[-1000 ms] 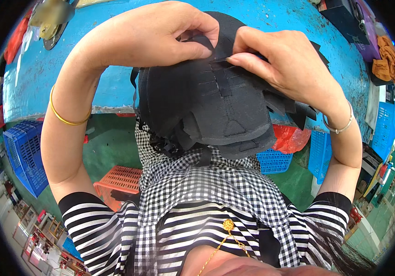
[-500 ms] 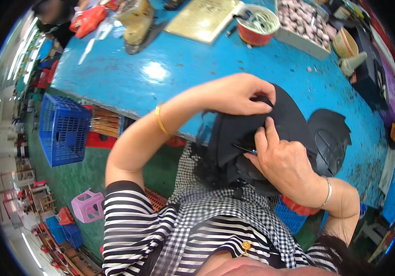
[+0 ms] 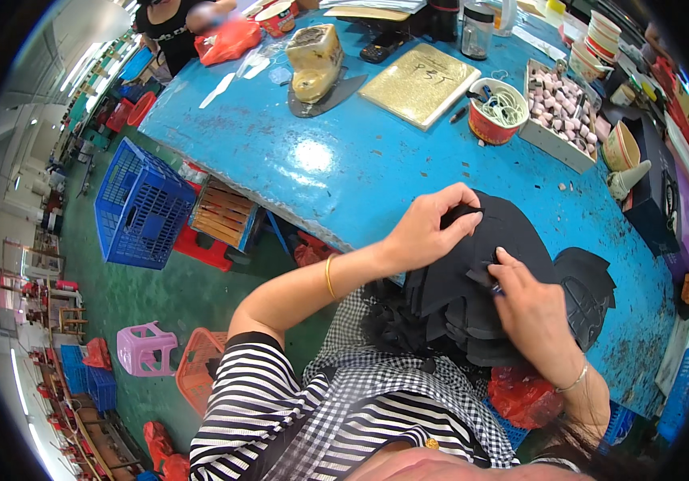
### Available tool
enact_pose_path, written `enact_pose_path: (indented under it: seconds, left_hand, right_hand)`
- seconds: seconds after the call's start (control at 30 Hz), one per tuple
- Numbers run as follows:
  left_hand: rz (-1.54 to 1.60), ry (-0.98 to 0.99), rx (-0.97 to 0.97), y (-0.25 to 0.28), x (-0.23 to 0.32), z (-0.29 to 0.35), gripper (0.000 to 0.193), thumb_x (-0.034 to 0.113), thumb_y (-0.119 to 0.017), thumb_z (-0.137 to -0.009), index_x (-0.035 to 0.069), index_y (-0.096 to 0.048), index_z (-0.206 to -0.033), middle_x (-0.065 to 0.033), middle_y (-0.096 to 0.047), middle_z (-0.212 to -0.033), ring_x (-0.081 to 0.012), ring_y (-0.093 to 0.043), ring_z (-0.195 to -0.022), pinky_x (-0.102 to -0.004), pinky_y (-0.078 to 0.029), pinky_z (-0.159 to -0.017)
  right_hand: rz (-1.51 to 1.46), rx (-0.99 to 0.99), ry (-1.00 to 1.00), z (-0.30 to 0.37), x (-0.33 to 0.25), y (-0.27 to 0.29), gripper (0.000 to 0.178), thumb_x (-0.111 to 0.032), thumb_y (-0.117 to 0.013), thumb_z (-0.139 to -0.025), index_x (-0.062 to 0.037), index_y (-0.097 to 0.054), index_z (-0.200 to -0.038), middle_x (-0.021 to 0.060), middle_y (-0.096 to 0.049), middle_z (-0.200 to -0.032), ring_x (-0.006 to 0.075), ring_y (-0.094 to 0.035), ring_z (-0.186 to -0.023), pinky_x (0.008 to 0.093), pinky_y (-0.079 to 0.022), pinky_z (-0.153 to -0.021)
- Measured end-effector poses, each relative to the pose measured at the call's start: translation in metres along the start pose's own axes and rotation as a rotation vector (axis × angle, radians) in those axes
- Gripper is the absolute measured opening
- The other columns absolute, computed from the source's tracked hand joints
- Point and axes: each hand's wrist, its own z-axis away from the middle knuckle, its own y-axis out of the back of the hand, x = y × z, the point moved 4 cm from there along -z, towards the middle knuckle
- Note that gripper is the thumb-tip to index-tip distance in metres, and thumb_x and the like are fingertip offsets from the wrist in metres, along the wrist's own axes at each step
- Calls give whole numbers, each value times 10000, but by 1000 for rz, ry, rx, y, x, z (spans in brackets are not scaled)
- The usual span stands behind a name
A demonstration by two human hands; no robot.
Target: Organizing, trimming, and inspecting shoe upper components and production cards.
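Observation:
A stack of flat black cut pieces (image 3: 521, 232) lies at the table's near edge and partly over my lap. My left hand (image 3: 433, 228) is closed at the far side of the stack, pinching a bit of black material (image 3: 461, 214) between thumb and fingers. Closed round a small tool with a thin grey blade and a blue part (image 3: 485, 280), my right hand (image 3: 535, 317) rests over the stack. Its grip hides most of the tool. More black pieces (image 3: 585, 297) lie to the right. Black scraps (image 3: 393, 321) hang against my checked apron.
On the blue table (image 3: 344, 192) stand a red bowl of cords (image 3: 495, 128), a box of small pinkish pieces (image 3: 561, 112), a gold pad (image 3: 421, 84) and a yellowed block (image 3: 314, 60). A blue crate (image 3: 140, 204) and pink stool (image 3: 145, 349) are left. Another person (image 3: 170, 32) stands far left.
My left hand has shifted from the top of the stack to its far edge, with a black bit pinched. My right hand and its tool have moved up and right. The view has tilted.

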Motion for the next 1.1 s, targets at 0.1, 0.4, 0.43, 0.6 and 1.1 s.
enact_pose_path:
  seconds: [0.1, 0.4, 0.43, 0.6, 1.1]
  left_hand:
    - [-135, -209, 219, 0, 18, 27, 98, 3, -609, -870, 13, -553, -950, -54, -580, -776, -99, -577, -676, -261, -456, -587]
    - [-661, -585, 21, -47, 22, 61, 86, 132, -646, -812, 62, -603, -839, -31, -670, -1138, -223, -573, -937, -344, -455, -797]
    - [-663, -573, 20, -48, 19, 63, 93, 143, -623, -829, 57, -611, -861, -23, -670, -1154, -206, -548, -964, -342, -426, -828]
    - [-697, -591, 44, -50, 17, 68, 92, 149, -615, -833, 67, -619, -874, -22, -651, -1186, -198, -537, -985, -348, -418, -837]
    - [-705, -597, 71, -50, 14, 74, 80, 152, -571, -833, 76, -589, -850, -7, -640, -1181, -190, -528, -987, -348, -412, -858]
  right_hand:
    - [-226, 99, -107, -15, 24, 5, 219, -22, -618, -807, -61, -570, -1017, 102, -632, -1000, 336, -640, -772, 397, -515, -623]
    - [-240, -2, -115, -32, 29, -5, 128, -88, -649, -826, -51, -578, -927, 117, -601, -851, 332, -620, -739, 409, -477, -616]
    - [-200, -18, -127, -32, 28, -4, 118, -85, -650, -822, -49, -577, -907, 120, -596, -831, 331, -618, -733, 410, -474, -610]
    - [-156, -28, -95, -31, 24, -6, 143, -53, -642, -806, -42, -549, -914, 125, -572, -840, 344, -598, -710, 418, -463, -595]
    - [-278, 13, -131, -29, 13, -6, 160, -52, -652, -817, -10, -519, -898, 146, -561, -834, 357, -586, -736, 398, -447, -616]
